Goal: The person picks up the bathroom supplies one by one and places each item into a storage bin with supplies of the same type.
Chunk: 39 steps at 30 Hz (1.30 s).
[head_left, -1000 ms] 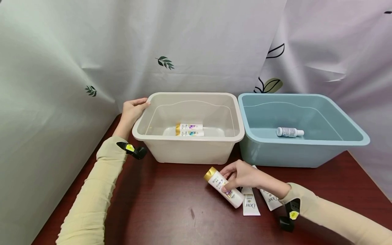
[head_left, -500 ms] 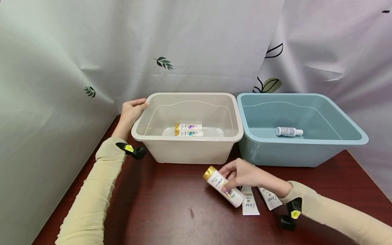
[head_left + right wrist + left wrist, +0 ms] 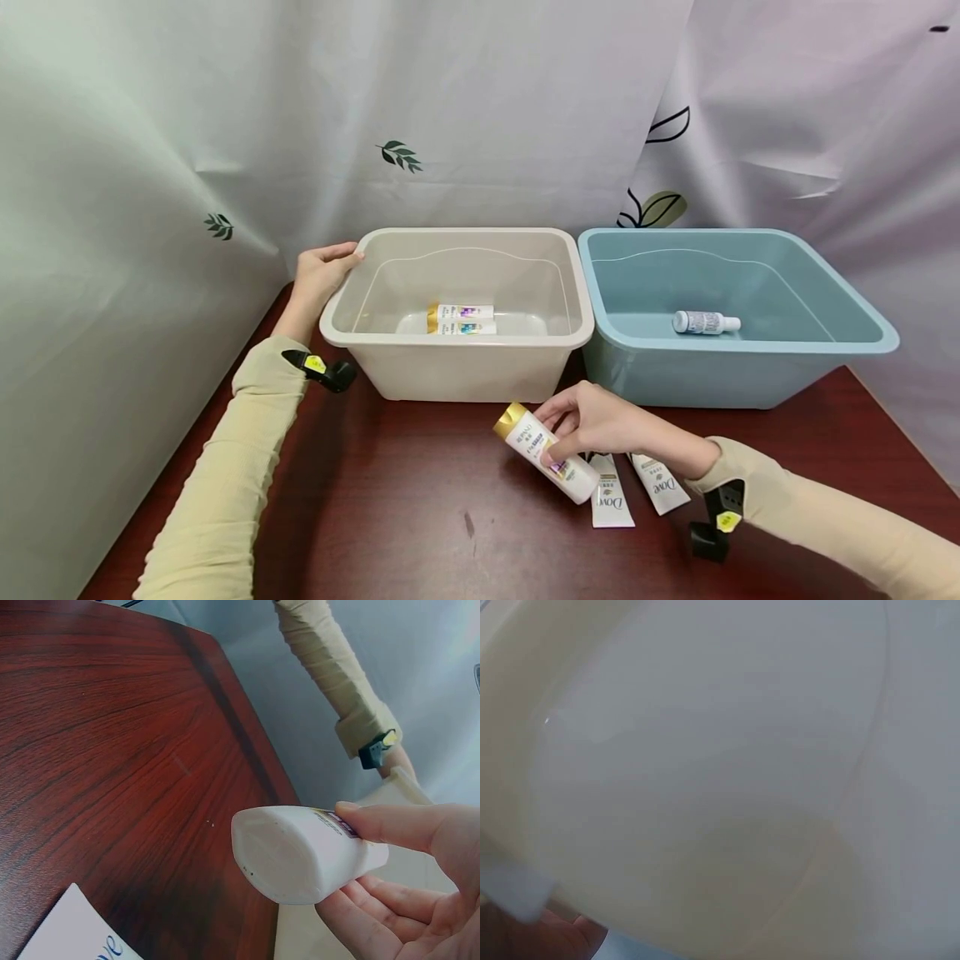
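In the head view my right hand (image 3: pixel 600 425) pinches a white shampoo bottle (image 3: pixel 536 442) with a gold cap, thumb on its label and fingers behind. The bottle tilts, cap toward the upper left; the right wrist view shows its base (image 3: pixel 274 855) above the table. My left hand (image 3: pixel 318 279) grips the left rim of a beige plastic tub (image 3: pixel 457 367). Two similar gold-capped bottles (image 3: pixel 465 321) lie side by side inside that tub. Below my right hand, two white Dove tubes (image 3: pixel 612 504) lie on the table, partly hidden by the hand and bottle.
A blue plastic tub (image 3: pixel 682 375) stands against the beige one on the right, with a small white bottle (image 3: pixel 705 322) lying inside. Both tubs stand on a dark red wooden table (image 3: pixel 390 500), and a pale curtain (image 3: pixel 487 108) hangs behind them.
My right hand has risen very slightly with the shampoo bottle still in its grip. My left hand keeps its place on the beige tub's rim.
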### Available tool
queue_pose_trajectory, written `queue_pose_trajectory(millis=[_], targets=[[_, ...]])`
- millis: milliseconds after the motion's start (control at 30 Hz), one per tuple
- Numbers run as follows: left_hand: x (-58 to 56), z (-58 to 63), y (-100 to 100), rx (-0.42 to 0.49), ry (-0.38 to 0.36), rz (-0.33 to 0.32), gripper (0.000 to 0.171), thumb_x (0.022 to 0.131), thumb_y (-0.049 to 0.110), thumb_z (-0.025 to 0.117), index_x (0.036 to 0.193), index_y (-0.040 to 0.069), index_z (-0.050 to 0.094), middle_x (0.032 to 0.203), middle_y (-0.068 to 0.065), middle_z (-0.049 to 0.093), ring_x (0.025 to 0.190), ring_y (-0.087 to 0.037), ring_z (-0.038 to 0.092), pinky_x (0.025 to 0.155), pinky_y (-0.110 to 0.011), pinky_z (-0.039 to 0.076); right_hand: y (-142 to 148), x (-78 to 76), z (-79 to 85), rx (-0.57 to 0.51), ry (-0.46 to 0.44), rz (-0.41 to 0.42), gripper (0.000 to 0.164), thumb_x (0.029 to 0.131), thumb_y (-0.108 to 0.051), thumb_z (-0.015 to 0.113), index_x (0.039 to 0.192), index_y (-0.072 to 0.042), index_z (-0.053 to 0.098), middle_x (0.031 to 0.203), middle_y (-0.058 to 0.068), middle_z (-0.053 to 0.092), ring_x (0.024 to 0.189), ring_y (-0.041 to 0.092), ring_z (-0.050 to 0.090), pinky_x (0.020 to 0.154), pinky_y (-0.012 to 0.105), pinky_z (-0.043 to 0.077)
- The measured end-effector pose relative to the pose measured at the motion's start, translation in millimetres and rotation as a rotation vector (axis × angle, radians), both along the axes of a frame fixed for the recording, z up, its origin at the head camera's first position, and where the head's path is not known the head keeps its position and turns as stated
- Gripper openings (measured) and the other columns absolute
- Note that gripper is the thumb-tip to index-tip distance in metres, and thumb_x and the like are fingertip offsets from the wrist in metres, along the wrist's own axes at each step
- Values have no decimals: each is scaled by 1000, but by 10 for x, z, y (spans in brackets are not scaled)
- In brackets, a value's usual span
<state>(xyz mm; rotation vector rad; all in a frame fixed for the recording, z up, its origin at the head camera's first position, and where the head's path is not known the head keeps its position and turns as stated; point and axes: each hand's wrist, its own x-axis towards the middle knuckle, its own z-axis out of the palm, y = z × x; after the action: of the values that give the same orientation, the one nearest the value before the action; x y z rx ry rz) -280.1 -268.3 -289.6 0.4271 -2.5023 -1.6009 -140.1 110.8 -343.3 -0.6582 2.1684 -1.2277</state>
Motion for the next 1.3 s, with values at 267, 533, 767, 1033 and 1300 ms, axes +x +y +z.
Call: queue_pose_trajectory(millis=[267, 533, 767, 1033, 1300], targets=[[2, -2, -4, 2, 8, -1, 46, 92, 25, 63, 134, 7, 57, 142, -12, 52, 124, -22, 53, 105, -33, 44, -13, -17, 68, 15, 12, 5, 43, 71, -9, 81, 110, 2, 68, 87, 7, 73, 74, 10, 67, 62, 24, 55], [-1, -8, -2, -3, 7, 2, 46, 92, 26, 63, 134, 7, 57, 141, -12, 53, 122, -21, 54, 104, -33, 45, -32, -56, 134, 19, 19, 8, 43, 71, -9, 81, 110, 4, 68, 88, 8, 74, 75, 10, 68, 64, 23, 55], [-13, -4, 0, -3, 12, 5, 45, 92, 26, 63, 133, 7, 58, 140, -11, 54, 121, -20, 55, 104, -32, 45, -58, -84, 219, 21, 37, 21, 43, 71, -9, 81, 110, 4, 68, 90, 9, 74, 76, 10, 69, 66, 23, 55], [-1, 5, 21, -4, 11, 3, 46, 92, 27, 64, 133, 7, 58, 140, -12, 54, 120, -20, 55, 103, -32, 45, -68, -110, 280, 23, 36, 16, 43, 71, -9, 81, 110, 5, 67, 90, 9, 74, 77, 12, 69, 68, 23, 55], [3, 6, 17, -6, 3, 6, 46, 92, 26, 63, 133, 7, 58, 141, -12, 53, 122, -22, 54, 104, -34, 45, -71, -157, 341, 34, 35, 24, 45, 72, -10, 81, 112, 5, 67, 92, 10, 74, 79, 12, 69, 70, 23, 56]])
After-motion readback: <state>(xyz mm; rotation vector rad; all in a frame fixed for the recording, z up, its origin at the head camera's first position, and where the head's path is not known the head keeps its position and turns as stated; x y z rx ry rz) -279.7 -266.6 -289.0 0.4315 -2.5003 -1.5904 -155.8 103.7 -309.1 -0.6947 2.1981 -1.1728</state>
